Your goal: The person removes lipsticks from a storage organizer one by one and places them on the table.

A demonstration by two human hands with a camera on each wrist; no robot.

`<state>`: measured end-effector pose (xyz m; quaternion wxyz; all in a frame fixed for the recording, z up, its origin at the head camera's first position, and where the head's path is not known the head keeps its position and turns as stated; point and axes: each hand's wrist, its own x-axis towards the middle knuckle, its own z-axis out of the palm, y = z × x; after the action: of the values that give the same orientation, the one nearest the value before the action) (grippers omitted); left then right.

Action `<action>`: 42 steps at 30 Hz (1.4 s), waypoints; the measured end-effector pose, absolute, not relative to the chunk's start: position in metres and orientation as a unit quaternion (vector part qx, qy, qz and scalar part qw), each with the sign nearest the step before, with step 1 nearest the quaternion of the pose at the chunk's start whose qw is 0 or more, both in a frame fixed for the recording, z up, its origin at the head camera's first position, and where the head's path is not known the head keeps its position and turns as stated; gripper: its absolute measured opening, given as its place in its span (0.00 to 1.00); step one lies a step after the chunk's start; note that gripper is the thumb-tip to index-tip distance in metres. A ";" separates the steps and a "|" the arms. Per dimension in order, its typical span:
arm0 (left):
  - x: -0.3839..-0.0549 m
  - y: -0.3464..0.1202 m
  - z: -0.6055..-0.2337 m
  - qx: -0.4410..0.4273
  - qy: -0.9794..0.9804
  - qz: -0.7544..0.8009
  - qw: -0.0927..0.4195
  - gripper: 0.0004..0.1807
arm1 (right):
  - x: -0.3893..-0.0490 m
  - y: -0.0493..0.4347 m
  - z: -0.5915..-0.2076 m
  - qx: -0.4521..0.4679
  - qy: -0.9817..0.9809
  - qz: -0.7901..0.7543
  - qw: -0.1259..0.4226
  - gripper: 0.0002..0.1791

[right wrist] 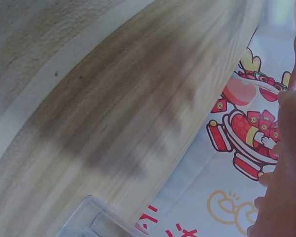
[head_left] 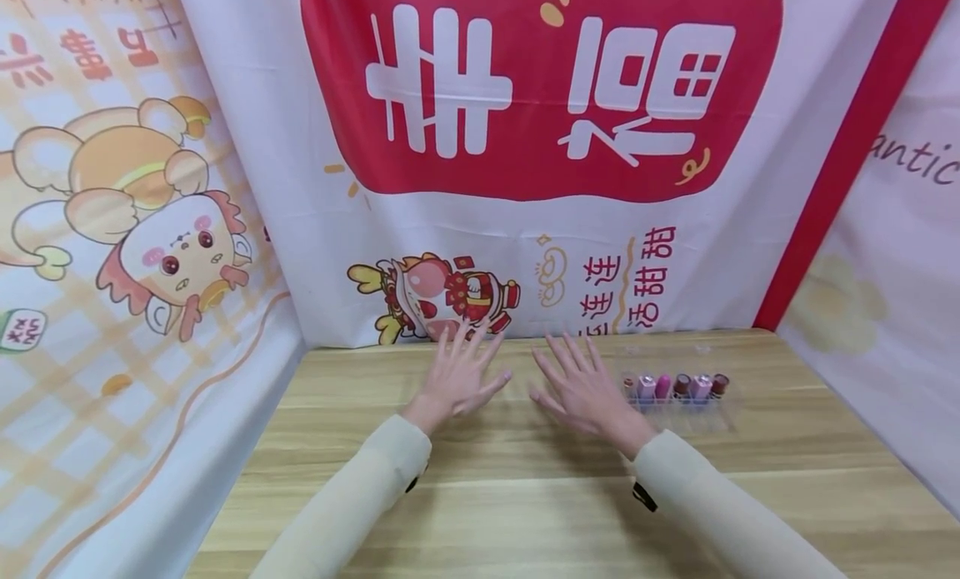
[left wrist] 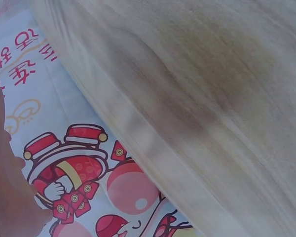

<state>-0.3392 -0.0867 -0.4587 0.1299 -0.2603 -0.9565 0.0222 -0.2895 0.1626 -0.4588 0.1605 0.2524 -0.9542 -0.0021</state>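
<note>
Both hands hang above the wooden table point(head_left: 495, 512), fingers spread and straight, with nothing held. My left hand point(head_left: 456, 377) is near the back edge, in front of the printed cloth. To its right, my right hand point(head_left: 585, 391) is beside a clear plastic organizer point(head_left: 708, 416). Several lipsticks stand in it in a row, among them a bright pink one point(head_left: 662, 387) and a pale lilac one point(head_left: 701, 387). The right wrist view shows a corner of the organizer point(right wrist: 96, 217) and part of the right hand point(right wrist: 288, 168). In the left wrist view, the left hand point(left wrist: 12, 187) shows at the edge.
A white and red printed cloth point(head_left: 540, 262) hangs along the table's back edge. More printed cloth walls stand at the left point(head_left: 142, 329) and at the right point(head_left: 892, 312). Shadows of the hands fall on the wood.
</note>
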 end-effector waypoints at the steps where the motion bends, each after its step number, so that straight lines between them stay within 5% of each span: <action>1: -0.339 -0.087 -0.459 -0.261 -0.956 0.023 0.131 0.42 | -0.288 0.163 -0.459 0.253 -0.954 -0.005 0.162 0.39; 42: -0.318 -0.086 -0.455 -0.290 -0.947 -0.003 0.136 0.41 | -0.246 0.192 -0.471 0.349 -0.926 0.010 0.147 0.36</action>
<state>-0.3179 -0.0859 -0.4545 0.1363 -0.2900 -0.9473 -0.0035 -0.2461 0.1922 -0.4715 0.1467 0.3489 -0.9256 0.0102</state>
